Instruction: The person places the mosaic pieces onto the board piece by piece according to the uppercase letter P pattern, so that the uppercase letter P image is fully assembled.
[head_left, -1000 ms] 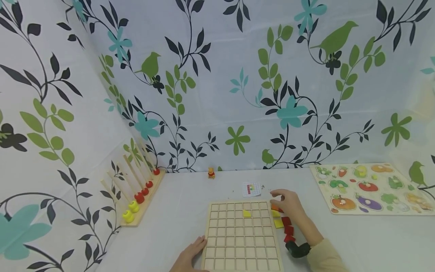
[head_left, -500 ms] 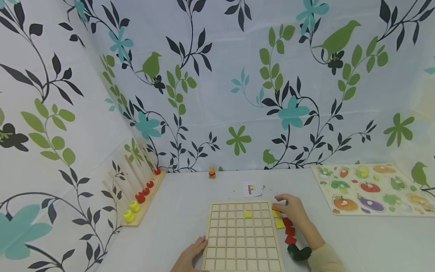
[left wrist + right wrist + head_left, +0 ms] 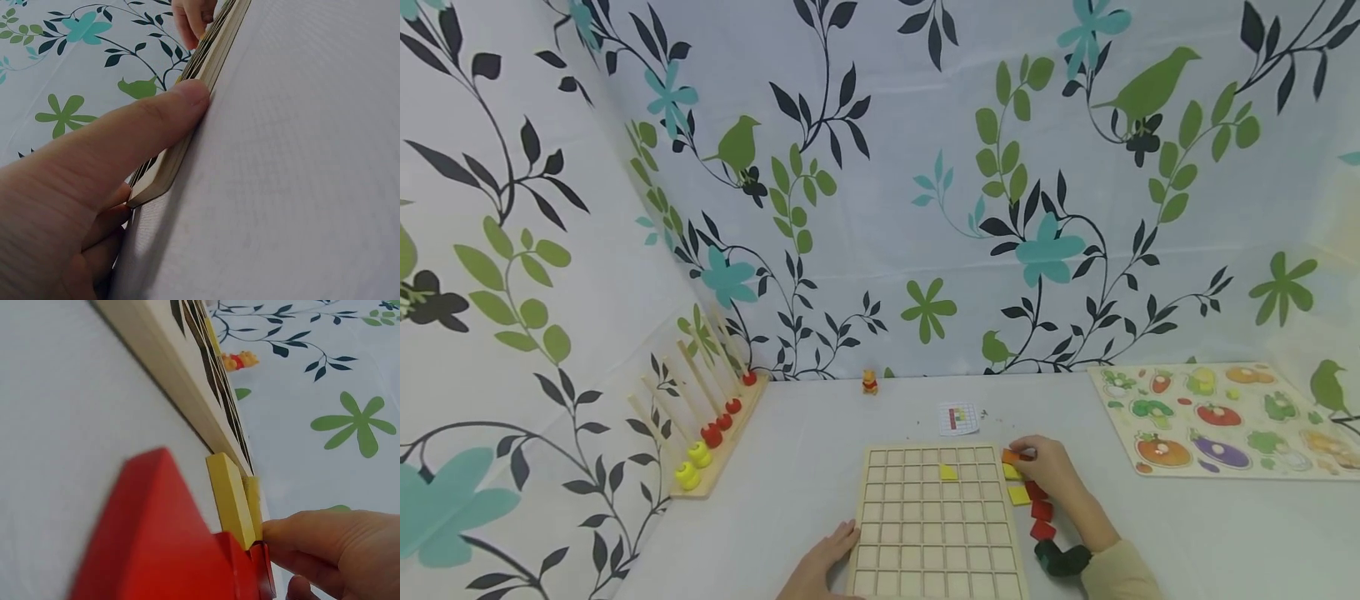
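Observation:
My left hand [image 3: 822,560] holds the near-left corner of a wooden grid board [image 3: 932,510]; in the left wrist view its thumb [image 3: 147,119] lies along the board's side, with the other fingers curled by the corner. A single yellow piece [image 3: 949,472] lies in an upper cell. Past the board's far-right corner, my right hand [image 3: 1054,468] pinches an orange tile [image 3: 1009,456] with curled fingertips, partly covering it. Just below are yellow tiles [image 3: 1019,496] and a line of red blocks [image 3: 1041,510]. A red block [image 3: 150,544] looms blurred in the right wrist view.
Behind the board lies a small printed pattern card [image 3: 958,418]. A toy bear figure [image 3: 869,382] stands near the back cloth. At left is a peg rack [image 3: 722,442] with red and yellow pieces, and at right a vegetable puzzle board [image 3: 1221,421]. A dark device [image 3: 1062,558] sits by the right sleeve.
My right hand has come down and slightly right onto the orange tile, its fingertips drawing closer together. The left hand stays at the board; the whole view shifts a little.

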{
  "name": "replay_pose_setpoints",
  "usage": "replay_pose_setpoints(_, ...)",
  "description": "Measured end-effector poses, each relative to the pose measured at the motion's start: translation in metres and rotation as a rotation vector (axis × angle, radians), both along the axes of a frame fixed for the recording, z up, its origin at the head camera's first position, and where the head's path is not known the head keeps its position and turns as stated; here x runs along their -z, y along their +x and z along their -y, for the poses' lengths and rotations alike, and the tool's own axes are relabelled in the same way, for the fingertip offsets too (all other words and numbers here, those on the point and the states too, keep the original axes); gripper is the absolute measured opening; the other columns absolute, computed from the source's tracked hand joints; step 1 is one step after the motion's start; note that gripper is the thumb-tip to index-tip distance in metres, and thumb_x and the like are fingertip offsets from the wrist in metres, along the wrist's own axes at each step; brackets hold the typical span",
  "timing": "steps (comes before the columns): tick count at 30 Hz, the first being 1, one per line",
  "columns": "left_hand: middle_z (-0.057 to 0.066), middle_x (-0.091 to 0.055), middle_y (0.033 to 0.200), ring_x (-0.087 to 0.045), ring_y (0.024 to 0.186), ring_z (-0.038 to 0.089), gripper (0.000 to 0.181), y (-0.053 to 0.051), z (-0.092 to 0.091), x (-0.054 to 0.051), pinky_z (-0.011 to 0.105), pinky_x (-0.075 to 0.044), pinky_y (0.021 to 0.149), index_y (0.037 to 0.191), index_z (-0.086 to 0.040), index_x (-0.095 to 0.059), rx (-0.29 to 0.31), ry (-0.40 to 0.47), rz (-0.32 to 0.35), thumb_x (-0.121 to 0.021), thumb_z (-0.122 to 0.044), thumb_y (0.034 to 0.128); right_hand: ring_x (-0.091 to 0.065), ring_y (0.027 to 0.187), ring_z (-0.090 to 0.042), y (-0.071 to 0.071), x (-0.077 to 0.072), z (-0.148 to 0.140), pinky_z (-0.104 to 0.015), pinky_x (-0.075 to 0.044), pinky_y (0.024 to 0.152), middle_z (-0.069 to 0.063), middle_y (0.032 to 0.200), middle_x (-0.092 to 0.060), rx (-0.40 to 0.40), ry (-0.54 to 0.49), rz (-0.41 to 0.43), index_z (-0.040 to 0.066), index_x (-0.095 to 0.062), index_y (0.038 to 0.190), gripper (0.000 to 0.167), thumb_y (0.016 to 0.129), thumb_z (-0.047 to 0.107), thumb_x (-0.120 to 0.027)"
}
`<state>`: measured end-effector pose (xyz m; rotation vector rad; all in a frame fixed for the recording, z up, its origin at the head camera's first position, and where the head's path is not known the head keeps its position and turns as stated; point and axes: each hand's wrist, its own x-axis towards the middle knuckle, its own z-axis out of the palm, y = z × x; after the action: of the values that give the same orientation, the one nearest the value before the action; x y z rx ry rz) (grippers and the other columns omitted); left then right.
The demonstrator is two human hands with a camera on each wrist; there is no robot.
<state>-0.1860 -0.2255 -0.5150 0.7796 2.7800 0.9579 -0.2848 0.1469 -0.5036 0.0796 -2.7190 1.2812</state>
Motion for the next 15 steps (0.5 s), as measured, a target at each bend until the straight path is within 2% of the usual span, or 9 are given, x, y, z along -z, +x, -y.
replay_pose_setpoints(5,0.024,-0.036,0.134,-0.034,0.122,0.037,0.083,0.0001,0.0002,0.0017,0.049,-0.029,0.095,0.13,0.007,-0.039,0.011,-0.007,-0.012,-0.071,-0.044,0.072,-0.055,0.097,-0.032,-0.0005,0.0015,0.0001,-0.044,-0.046,0.08,-0.014,0.101,-0.061,-0.002,0.023,0.009,-0.001,-0.064,0.101,0.023,0.078,0.001,-0.067)
replay_pose_setpoints(10,0.024,-0.038,0.133,-0.035,0.12,0.038,0.083,-0.001,0.0004,0.0026,0.051,-0.03,0.094,0.129,0.008,-0.041,0.007,-0.019,-0.05,-0.071,-0.044,0.0717,-0.056,0.09,-0.027,-0.0018,0.0012,0.0018,-0.042,-0.047,0.079,-0.011,0.097,-0.062,-0.004,0.05,-0.023,-0.001,-0.064,0.1,0.024,0.076,0.003,-0.069)
replay_pose_setpoints(15,0.023,-0.037,0.133,-0.035,0.121,0.037,0.082,-0.0009,0.0013,0.0025,0.051,-0.03,0.094,0.129,0.007,-0.04,0.003,-0.016,-0.041,-0.071,-0.043,0.0724,-0.056,0.085,-0.023,-0.0025,0.0005,0.0043,-0.039,-0.049,0.075,-0.011,0.097,-0.062,0.012,0.069,-0.042,0.0,-0.064,0.1,0.025,0.075,0.004,-0.07)
